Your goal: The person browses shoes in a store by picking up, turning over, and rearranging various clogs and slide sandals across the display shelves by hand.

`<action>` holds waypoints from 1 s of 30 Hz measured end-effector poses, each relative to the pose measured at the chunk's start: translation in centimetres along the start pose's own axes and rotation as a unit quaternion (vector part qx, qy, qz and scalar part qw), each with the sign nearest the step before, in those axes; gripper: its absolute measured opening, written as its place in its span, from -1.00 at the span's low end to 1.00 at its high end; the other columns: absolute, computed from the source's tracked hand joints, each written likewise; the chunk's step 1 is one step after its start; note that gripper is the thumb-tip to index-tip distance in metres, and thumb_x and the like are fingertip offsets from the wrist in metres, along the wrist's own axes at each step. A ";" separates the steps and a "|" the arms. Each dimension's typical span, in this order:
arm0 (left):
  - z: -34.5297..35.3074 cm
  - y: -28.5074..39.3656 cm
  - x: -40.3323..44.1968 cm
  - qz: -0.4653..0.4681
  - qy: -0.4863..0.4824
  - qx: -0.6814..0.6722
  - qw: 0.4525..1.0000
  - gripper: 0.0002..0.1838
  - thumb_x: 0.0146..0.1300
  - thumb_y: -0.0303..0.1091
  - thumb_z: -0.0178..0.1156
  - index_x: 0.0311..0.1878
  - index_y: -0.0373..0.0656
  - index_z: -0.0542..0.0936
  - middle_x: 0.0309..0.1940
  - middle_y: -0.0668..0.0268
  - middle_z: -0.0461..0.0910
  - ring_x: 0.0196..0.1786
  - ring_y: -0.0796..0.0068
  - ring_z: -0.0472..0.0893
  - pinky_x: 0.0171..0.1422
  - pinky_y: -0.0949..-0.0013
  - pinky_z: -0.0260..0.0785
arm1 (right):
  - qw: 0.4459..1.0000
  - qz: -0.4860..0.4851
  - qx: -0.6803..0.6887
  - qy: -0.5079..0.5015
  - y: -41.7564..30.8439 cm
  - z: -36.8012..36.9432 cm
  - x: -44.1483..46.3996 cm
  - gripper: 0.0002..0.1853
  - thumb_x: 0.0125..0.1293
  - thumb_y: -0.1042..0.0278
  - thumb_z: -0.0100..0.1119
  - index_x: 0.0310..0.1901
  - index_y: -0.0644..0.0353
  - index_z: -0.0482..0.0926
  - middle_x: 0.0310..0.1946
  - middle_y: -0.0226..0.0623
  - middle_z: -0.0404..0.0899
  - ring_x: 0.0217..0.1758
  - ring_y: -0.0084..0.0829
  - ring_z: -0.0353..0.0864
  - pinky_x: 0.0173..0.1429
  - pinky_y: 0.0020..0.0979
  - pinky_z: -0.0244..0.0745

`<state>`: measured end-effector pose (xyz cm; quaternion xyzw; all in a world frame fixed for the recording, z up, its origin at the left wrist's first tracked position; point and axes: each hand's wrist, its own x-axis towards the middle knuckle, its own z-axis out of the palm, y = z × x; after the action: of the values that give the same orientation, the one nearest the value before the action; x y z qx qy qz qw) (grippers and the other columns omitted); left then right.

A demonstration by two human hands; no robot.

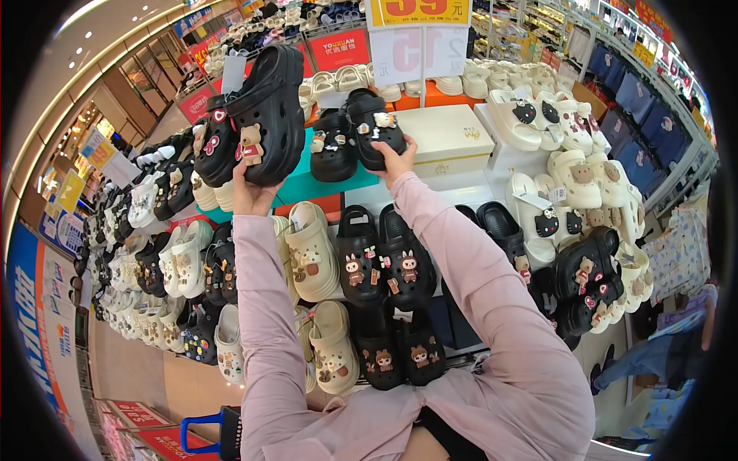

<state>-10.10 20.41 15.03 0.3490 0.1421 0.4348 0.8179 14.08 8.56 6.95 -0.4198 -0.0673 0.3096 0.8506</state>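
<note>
My left hand (255,194) grips a pair of black clogs (270,104) by the toe end, raised up and tilted. A brown bear charm and pink-and-red heart charms decorate them, and a white tag hangs from the pair. My right hand (395,159) is closed on the toe of another black clog (372,123) with light-coloured charms. Its black mate (334,146) stands beside it, over a teal box (300,173). Just below my hands, black clogs with rabbit-like charms (382,257) stand next to cream clogs (310,253).
A cream shoebox (442,138) lies right of my right hand. White clogs (523,119) fill the right side, and more clogs (146,200) crowd the left. A yellow price sign (419,11) stands on a pole ahead. At the right edge, a person's leg (634,365) shows.
</note>
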 end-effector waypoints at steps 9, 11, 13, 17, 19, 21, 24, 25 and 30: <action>-3.1 0.0 -0.8 0.001 -0.007 -0.010 1.000 -0.42 0.16 -0.16 0.20 0.22 -0.14 0.33 0.25 0.09 0.36 0.28 0.06 0.37 0.33 -0.10 0.22 | 0.999 0.031 0.009 -0.023 4.6 6.0 -0.9 -0.04 -0.17 0.51 0.43 0.24 -0.21 0.02 0.19 -0.03 0.18 0.01 0.03 0.44 -0.29 0.06 0.58; -3.4 0.3 -0.9 0.012 0.011 -0.005 1.000 -0.41 0.16 -0.15 0.20 0.23 -0.15 0.33 0.25 0.09 0.36 0.28 0.06 0.37 0.33 -0.10 0.22 | 0.999 0.049 0.011 -0.019 5.3 7.5 -2.1 -0.05 -0.12 0.50 0.41 0.26 -0.15 -0.01 0.21 -0.04 0.16 0.06 0.06 0.42 -0.15 0.16 0.55; -3.7 0.5 -1.2 0.016 0.013 0.004 1.000 -0.40 0.16 -0.14 0.21 0.23 -0.15 0.32 0.25 0.09 0.36 0.28 0.06 0.37 0.33 -0.10 0.23 | 0.998 0.056 0.014 -0.013 6.9 8.7 -2.3 -0.04 -0.15 0.48 0.43 0.25 -0.18 0.00 0.21 -0.02 0.16 0.03 0.04 0.43 -0.25 0.08 0.59; -3.9 0.2 -1.5 0.015 0.027 0.018 0.999 -0.43 0.17 -0.12 0.20 0.21 -0.13 0.36 0.18 0.16 0.43 0.23 0.10 0.42 0.28 -0.12 0.28 | 0.997 0.076 0.004 -0.028 8.9 9.3 -2.6 -0.05 -0.10 0.36 0.46 0.26 -0.17 -0.01 0.21 0.00 0.17 0.07 0.07 0.40 -0.17 0.06 0.58; -3.8 -0.4 -1.5 -0.009 -0.009 0.026 1.000 -0.46 0.18 -0.13 0.20 0.19 -0.12 0.38 0.16 0.17 0.44 0.21 0.12 0.44 0.28 -0.10 0.29 | 0.995 0.072 -0.037 -0.051 8.7 8.6 -2.6 -0.06 -0.06 0.26 0.47 0.26 -0.16 -0.02 0.21 0.04 0.18 0.09 0.10 0.39 -0.08 0.06 0.55; -2.5 -1.7 -1.4 -0.037 -0.043 0.018 0.998 -0.60 0.17 -0.15 0.20 0.03 -0.12 0.50 0.09 0.19 0.49 0.15 0.17 0.49 0.30 -0.05 0.28 | 0.918 0.074 -0.390 0.012 7.2 7.3 -1.2 -0.16 0.07 0.00 0.37 0.27 -0.12 0.01 0.22 0.18 0.17 0.09 0.18 0.40 0.11 -0.01 0.43; -1.4 -5.3 1.0 -0.057 -0.081 0.004 0.995 -0.61 0.15 -0.19 0.23 0.03 -0.08 0.48 0.05 0.20 0.52 0.13 0.17 0.51 0.23 -0.08 0.34 | 0.937 -0.115 -0.320 0.086 4.3 4.2 3.1 -0.25 0.15 -0.18 0.22 0.25 -0.07 0.09 0.16 0.26 0.24 0.06 0.14 0.44 0.15 -0.06 0.35; 0.0 -7.0 1.6 -0.053 -0.089 0.006 0.995 -0.56 0.13 -0.17 0.25 0.08 -0.02 0.44 0.06 0.19 0.51 0.13 0.13 0.51 0.23 -0.11 0.33 | 0.961 -0.137 -0.228 0.075 2.9 2.8 4.5 -0.28 0.17 -0.19 0.19 0.24 -0.05 0.12 0.13 0.20 0.30 0.06 0.06 0.46 0.08 -0.05 0.40; 9.4 -14.9 2.3 -0.015 0.008 -0.087 0.996 -0.33 0.03 -0.39 0.35 0.19 0.20 0.27 0.10 0.20 0.44 0.06 0.08 0.54 -0.02 -0.25 0.42 | 0.967 -0.064 -0.235 -0.075 -9.0 0.6 -2.9 -0.11 0.08 -0.26 0.23 0.32 0.01 0.05 0.08 -0.05 0.39 -0.12 -0.22 0.55 -0.22 -0.19 0.49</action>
<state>5.42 12.45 11.58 0.2705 0.1153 0.4365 0.8503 15.74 3.12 14.58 -0.5784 -0.2284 0.2607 0.7385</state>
